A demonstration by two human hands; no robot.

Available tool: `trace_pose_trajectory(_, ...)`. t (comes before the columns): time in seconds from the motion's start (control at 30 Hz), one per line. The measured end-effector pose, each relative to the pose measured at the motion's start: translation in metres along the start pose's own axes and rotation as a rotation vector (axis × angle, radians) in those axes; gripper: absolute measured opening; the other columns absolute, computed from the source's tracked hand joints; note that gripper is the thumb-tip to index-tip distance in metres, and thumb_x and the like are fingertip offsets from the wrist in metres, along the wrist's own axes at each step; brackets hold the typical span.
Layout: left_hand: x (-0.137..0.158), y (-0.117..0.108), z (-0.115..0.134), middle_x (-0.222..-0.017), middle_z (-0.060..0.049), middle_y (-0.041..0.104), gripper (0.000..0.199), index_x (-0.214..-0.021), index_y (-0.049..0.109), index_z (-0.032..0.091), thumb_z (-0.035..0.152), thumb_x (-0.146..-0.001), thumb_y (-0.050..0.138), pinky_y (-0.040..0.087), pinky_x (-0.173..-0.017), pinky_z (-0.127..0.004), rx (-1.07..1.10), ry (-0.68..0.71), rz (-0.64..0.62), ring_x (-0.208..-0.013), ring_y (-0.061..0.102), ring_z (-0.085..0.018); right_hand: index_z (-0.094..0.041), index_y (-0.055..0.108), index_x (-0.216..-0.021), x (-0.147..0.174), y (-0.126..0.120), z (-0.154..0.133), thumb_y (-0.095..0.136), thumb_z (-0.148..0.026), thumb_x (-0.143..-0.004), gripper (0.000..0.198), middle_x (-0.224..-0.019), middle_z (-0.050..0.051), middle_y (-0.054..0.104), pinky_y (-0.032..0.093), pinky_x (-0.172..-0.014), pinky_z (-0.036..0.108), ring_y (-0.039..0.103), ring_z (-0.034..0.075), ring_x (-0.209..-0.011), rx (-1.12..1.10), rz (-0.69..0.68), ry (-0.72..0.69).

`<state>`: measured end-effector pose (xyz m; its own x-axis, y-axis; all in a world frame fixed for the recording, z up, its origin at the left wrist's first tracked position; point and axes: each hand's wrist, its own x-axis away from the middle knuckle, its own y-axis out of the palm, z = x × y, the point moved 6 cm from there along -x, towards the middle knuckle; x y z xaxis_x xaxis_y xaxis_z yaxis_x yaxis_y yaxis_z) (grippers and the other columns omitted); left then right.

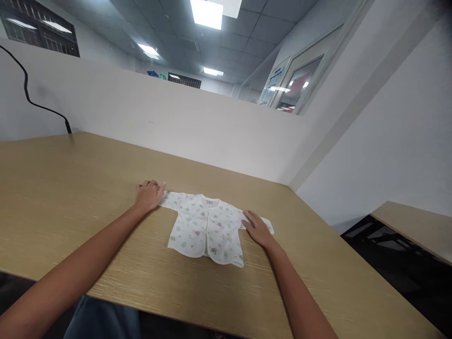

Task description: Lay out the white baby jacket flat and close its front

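Observation:
A small white baby shirt [190, 228] with a print of little green and pink figures lies flat, its front edges meeting down the middle and both sleeves spread sideways. At the end of its left-hand sleeve rests my left hand [149, 195], fingers slightly bent and thumb apart, touching or right beside the cuff. My right hand [257, 229] lies over the other sleeve with its fingers stretched out, hiding part of the cloth. That sleeve's end shows beyond my fingers. A small dark label is visible inside the neckline.
The shirt is on a wooden table [106, 165] with a low white partition [183, 117] along its back. A black cable [42, 107] hangs down the partition at the left. Further right stands another wooden surface [416, 226] above a dark space.

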<state>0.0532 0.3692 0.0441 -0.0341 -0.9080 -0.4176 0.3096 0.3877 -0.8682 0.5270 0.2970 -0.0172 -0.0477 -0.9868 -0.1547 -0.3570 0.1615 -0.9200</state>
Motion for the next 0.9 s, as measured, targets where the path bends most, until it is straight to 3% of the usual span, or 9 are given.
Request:
trace_pose_trajectory(0.27, 0.003, 0.013, 0.007, -0.140, -0.011, 0.061, 0.054, -0.113, 0.073, 0.024, 0.046, -0.103, 0.025, 0.039, -0.104, -0.055, 0.009, 0.095, -0.033, -0.128, 0.051, -0.032, -0.017, 0.052, -0.148, -0.001, 0.001, 0.002, 0.042, -0.051, -0.098, 0.061, -0.158, 0.012, 0.042, 0.024, -0.125, 0.042, 0.035, 0.025, -0.149, 0.005, -0.007, 0.004)
trace_pose_trajectory(0.73, 0.006, 0.015, 0.014, -0.152, -0.014, 0.050, 0.051, -0.133, 0.062, 0.020, 0.042, -0.102, 0.027, 0.036, -0.111, -0.059, 0.062, 0.096, -0.092, -0.139, 0.044, -0.033, -0.020, 0.053, -0.147, -0.001, 0.001, 0.002, 0.043, -0.052, -0.098, 0.060, -0.159, 0.010, 0.041, 0.024, -0.125, 0.044, 0.035, 0.026, -0.149, -0.003, -0.004, 0.014)
trace_pose_trajectory(0.9, 0.007, 0.014, 0.015, -0.150, -0.014, 0.052, 0.051, -0.131, 0.063, 0.020, 0.042, -0.102, 0.027, 0.037, -0.109, -0.059, 0.068, 0.091, -0.099, -0.137, 0.045, -0.033, -0.017, 0.052, -0.148, 0.000, 0.001, 0.001, 0.042, -0.052, -0.098, 0.062, -0.159, 0.012, 0.040, 0.023, -0.125, 0.042, 0.034, 0.026, -0.149, -0.003, -0.009, 0.018)
